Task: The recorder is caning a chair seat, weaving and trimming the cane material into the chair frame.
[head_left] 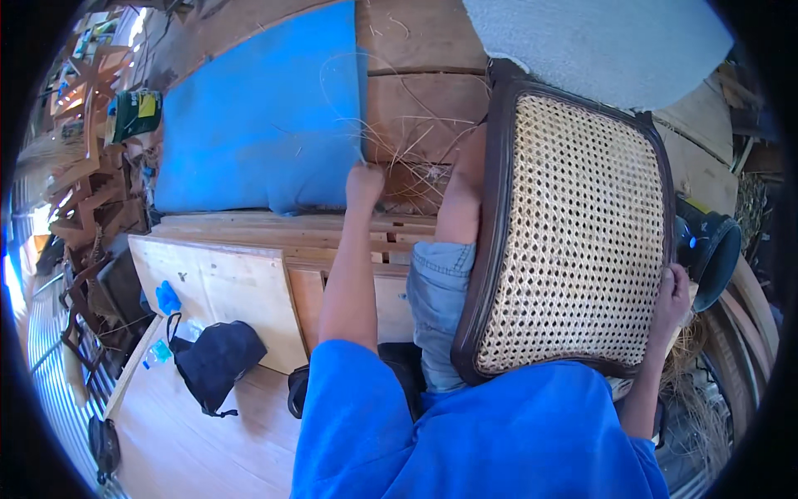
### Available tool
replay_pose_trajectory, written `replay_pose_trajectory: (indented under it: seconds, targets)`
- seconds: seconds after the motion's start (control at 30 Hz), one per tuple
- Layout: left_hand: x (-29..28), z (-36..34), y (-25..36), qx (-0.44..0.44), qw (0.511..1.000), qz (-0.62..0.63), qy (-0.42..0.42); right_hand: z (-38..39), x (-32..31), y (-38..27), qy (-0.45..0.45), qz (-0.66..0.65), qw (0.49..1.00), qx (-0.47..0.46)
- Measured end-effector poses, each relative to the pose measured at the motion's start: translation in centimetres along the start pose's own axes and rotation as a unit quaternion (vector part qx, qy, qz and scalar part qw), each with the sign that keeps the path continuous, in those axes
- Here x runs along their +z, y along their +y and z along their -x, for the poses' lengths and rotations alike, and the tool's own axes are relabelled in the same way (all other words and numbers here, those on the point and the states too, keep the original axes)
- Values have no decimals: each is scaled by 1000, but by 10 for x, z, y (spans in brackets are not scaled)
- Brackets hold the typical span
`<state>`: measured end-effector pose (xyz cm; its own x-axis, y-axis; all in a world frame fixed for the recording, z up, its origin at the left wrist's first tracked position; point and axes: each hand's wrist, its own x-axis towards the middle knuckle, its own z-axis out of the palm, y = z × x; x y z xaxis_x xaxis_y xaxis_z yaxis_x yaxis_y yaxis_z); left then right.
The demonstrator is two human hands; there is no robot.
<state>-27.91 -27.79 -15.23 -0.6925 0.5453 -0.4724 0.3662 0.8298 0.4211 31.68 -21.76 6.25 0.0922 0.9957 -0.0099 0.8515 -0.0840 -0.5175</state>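
Note:
A woven cane panel [582, 241] in a dark brown wooden frame leans across my lap, tilted, with its open-hole weave facing up. My right hand [670, 298] grips the frame's right edge near its lower corner. My left hand [366, 185] is stretched forward and closed at the right edge of a blue mat [258, 116]. Thin loose cane strands [407, 154] lie and curl around that fist. What its fingers hold is too small to make out.
A pale grey sheet [607, 50] lies beyond the panel. At right stands a dark round container [715, 258]; at left, a green can [135, 115]. Below left, a black drawstring bag [218, 364] sits by a plywood board [224, 291]. Wood scraps are piled along the left side.

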Motion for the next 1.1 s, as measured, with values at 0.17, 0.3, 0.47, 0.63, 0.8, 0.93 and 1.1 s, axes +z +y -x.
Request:
replay_pose_trajectory:
  seconds: [0.17, 0.3, 0.47, 0.63, 0.8, 0.93, 1.1]
  targets:
    - [28, 3, 20, -46, 969, -218, -103, -4, -9, 2, 11, 25, 999, 28]
    - [50, -7, 1, -83, 965, -223, -108, -6, -8, -1, -4, 22, 1000, -3]
    - [101, -24, 54, 49, 987, -124, -89, -4, -7, -2, -14, 38, 999, 24]
    - [154, -54, 92, 113, 984, -114, -82, -5, -8, -3, -38, 68, 997, 23]
    - [131, -15, 150, 149, 986, -24, -73, -6, -6, -12, -35, 65, 997, 13]
    - [59, 20, 183, 239, 969, -50, -22, -15, -12, -2, -45, 35, 998, -14]
    - [-59, 109, 251, 350, 933, -81, -16, -28, 22, -65, -99, -119, 986, 63]
